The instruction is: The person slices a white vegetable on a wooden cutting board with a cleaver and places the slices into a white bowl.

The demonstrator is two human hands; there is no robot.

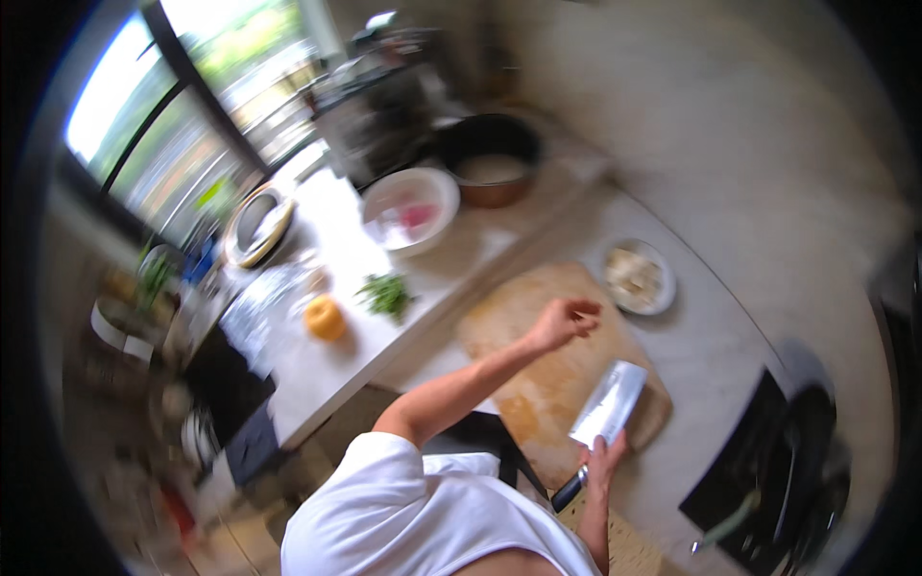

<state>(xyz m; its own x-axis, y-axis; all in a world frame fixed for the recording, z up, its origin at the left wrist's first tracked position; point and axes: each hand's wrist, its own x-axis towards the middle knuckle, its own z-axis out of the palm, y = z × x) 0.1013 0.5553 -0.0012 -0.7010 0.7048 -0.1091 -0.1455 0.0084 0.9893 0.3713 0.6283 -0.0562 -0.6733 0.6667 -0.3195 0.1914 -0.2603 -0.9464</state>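
A kitchen cleaver (pixel 609 405) with a broad shiny blade and dark handle is held in my right hand (pixel 607 457). That hand grips it around the base of the blade, and the handle sticks out below towards me. Under the blade lies a wooden cutting board (pixel 536 374) with wet patches. Over the board's far part hovers my left hand (pixel 565 322), fingers loosely curled and apart, with nothing visible in it. Just past that hand, a white plate (pixel 667 284) holds pale cut pieces (pixel 632 276) of food, too blurred to name.
On the white counter (pixel 302 403) at left are green leaves (pixel 385 295), a yellow-orange round fruit or vegetable (pixel 325 318) and clear plastic (pixel 263 309). Behind stand a white bowl (pixel 446 230) with something pink and a dark pot (pixel 490 189). A wok (pixel 814 439) sits at right.
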